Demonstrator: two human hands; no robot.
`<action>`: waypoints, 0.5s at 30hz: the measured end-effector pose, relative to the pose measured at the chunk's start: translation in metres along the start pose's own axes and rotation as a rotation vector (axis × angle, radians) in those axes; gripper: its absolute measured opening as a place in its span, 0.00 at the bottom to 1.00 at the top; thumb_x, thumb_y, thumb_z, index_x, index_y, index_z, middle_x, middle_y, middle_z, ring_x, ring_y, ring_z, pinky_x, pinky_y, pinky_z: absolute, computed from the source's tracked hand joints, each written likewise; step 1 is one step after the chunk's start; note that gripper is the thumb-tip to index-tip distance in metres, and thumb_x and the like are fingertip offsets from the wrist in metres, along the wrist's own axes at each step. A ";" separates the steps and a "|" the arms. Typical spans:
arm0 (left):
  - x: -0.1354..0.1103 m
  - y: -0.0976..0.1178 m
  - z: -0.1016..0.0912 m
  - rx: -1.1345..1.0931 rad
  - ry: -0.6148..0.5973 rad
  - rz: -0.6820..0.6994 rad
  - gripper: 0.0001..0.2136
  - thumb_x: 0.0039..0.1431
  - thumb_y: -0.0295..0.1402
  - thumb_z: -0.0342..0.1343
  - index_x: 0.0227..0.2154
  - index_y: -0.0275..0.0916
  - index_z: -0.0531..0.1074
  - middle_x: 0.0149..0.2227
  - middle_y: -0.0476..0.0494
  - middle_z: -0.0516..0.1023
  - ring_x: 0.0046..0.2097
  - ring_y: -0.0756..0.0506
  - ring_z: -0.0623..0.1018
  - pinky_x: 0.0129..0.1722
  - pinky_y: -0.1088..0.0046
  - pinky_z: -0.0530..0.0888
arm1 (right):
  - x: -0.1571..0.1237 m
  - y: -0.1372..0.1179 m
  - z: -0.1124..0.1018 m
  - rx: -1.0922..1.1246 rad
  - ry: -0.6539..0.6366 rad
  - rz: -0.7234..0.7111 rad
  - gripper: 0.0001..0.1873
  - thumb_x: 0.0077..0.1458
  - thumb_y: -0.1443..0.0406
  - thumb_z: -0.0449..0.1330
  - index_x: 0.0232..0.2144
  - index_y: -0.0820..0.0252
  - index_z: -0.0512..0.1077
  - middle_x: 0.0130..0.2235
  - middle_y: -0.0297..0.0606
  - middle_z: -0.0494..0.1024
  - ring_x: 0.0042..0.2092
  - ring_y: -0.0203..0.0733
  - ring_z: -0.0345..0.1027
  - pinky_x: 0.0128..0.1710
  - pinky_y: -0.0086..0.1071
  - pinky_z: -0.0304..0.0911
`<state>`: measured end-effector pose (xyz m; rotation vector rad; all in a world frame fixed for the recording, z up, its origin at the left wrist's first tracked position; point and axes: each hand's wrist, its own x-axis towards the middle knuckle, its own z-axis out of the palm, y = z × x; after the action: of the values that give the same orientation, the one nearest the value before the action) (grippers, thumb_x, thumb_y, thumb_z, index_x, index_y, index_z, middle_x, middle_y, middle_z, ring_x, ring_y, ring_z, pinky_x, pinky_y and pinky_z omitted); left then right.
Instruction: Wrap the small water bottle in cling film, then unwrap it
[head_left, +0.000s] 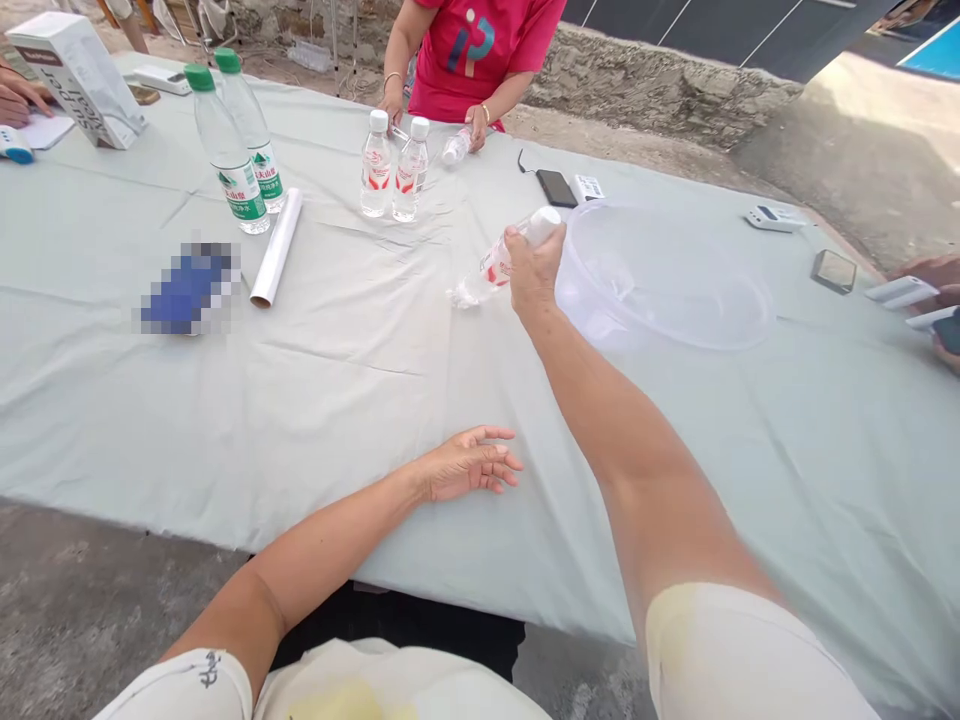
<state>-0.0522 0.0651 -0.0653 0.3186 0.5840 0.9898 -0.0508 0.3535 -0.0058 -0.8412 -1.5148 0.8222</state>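
Tilting a water bottle [487,268] beside a plastic tub [664,275].

Open-air work spot in a yard. Long bench [315,400] under a pale cloth, set on rough concrete ground [97,590], low stone wall [660,95] just behind (hard daylight on everything). Plastic water bottles [394,165] and papers [45,130] lay about; a person in a red T-shirt [480,50] stood opposite.
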 end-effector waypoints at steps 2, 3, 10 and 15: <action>0.001 0.000 -0.003 -0.015 0.000 0.005 0.26 0.49 0.38 0.71 0.49 0.37 0.68 0.38 0.41 0.79 0.35 0.47 0.80 0.37 0.68 0.71 | 0.027 0.019 0.016 -0.054 -0.009 -0.006 0.22 0.51 0.47 0.61 0.40 0.51 0.59 0.39 0.34 0.68 0.49 0.46 0.70 0.51 0.50 0.68; 0.001 0.000 -0.004 -0.019 -0.002 0.005 0.25 0.50 0.38 0.71 0.48 0.37 0.69 0.38 0.41 0.79 0.35 0.47 0.80 0.37 0.69 0.71 | 0.036 0.026 0.022 -0.078 -0.025 -0.001 0.23 0.51 0.46 0.60 0.40 0.51 0.59 0.40 0.34 0.68 0.50 0.47 0.69 0.52 0.51 0.68; 0.003 -0.002 -0.006 -0.018 -0.013 -0.004 0.23 0.50 0.38 0.71 0.47 0.36 0.70 0.38 0.40 0.79 0.36 0.47 0.80 0.37 0.68 0.72 | 0.054 0.042 0.018 -0.231 -0.206 0.071 0.33 0.43 0.42 0.66 0.45 0.51 0.62 0.47 0.39 0.72 0.54 0.52 0.68 0.55 0.56 0.66; 0.002 -0.001 -0.005 0.004 -0.003 -0.009 0.22 0.52 0.37 0.69 0.47 0.37 0.70 0.39 0.40 0.79 0.36 0.48 0.79 0.38 0.69 0.71 | 0.056 0.015 -0.019 -0.225 -0.201 -0.109 0.36 0.53 0.38 0.57 0.56 0.48 0.61 0.53 0.42 0.69 0.62 0.54 0.62 0.59 0.58 0.61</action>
<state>-0.0533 0.0666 -0.0703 0.3203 0.5840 0.9797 -0.0353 0.4100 0.0108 -0.8503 -1.8402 0.6799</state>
